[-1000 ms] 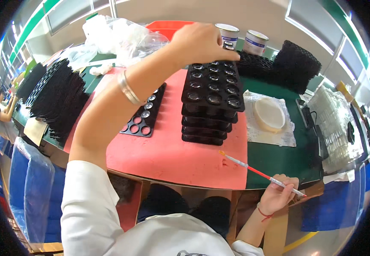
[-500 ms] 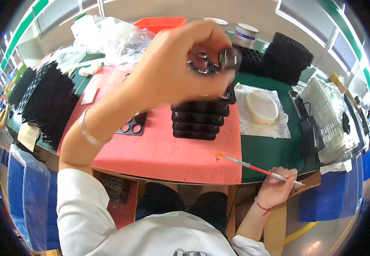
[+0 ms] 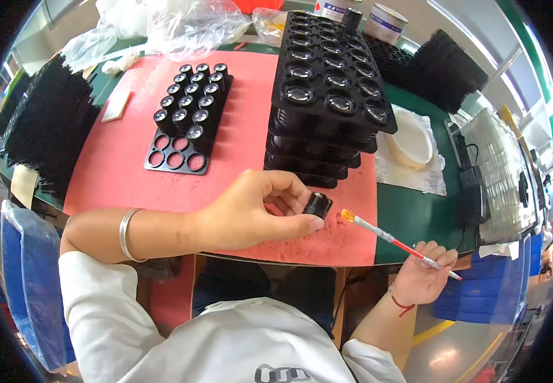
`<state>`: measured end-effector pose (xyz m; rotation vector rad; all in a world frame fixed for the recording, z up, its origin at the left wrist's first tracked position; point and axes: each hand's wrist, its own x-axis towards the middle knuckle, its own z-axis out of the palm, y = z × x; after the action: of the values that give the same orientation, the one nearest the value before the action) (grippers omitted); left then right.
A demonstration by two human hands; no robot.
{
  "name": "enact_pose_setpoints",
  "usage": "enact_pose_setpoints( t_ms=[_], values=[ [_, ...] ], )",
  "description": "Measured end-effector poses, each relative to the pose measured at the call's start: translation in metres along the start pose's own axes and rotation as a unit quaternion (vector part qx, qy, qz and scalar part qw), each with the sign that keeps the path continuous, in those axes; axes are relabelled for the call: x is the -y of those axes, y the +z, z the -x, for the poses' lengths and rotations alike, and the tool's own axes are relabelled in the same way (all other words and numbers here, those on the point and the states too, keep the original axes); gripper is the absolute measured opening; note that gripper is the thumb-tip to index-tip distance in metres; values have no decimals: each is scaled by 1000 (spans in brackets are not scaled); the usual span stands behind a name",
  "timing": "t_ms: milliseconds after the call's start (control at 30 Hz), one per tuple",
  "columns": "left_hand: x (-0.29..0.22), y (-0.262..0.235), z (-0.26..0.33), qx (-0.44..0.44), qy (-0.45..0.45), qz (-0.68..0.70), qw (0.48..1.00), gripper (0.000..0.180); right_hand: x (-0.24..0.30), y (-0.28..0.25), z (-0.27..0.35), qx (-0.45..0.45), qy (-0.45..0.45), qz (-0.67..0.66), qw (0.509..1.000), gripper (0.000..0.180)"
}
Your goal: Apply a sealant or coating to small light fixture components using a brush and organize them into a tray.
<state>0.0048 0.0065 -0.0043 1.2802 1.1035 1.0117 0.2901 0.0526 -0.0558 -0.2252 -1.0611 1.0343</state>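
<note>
Over on the pink mat (image 3: 114,182), your rack (image 3: 217,127) looks mostly filled, just five holes (image 3: 175,159) bare. Your left hand (image 3: 244,210) pinches a black barrel (image 3: 318,205) near the tray stack (image 3: 319,89), right hand (image 3: 424,274) curled round a brush (image 3: 388,237).

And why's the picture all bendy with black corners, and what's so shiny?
In the head view, the fisheye lens curves the front edge of the green table, with black around the corners; in the head view, light glints off the round clear pieces in the black tray; in the head view too, glare whitens a patch of floor at lower right.
</note>
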Motion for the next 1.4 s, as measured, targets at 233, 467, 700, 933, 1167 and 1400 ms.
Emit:
enact_pose_setpoints(
  t_ms=[233,467,700,933,1167,1400],
  values=[
    [-1,-1,2,-3,-9,-6,1000,29,-2,-3,3,51,-14,77,996,25],
    [-3,-3,3,19,-30,-17,999,20,-1,-1,3,47,-16,116,992,26],
    [0,-2,4,27,-10,52,998,26,-2,-2,2,43,-24,117,992,25],
    [7,-3,2,56,23,86,994,25,-2,-2,3,26,-26,114,993,24],
    [0,-5,8,67,-8,85,994,27,-2,5,1,-32,-20,43,998,24],
    [-30,-35,38,-56,293,-353,887,31,2,2,2,-33,-6,-8,999,23]
  ],
)
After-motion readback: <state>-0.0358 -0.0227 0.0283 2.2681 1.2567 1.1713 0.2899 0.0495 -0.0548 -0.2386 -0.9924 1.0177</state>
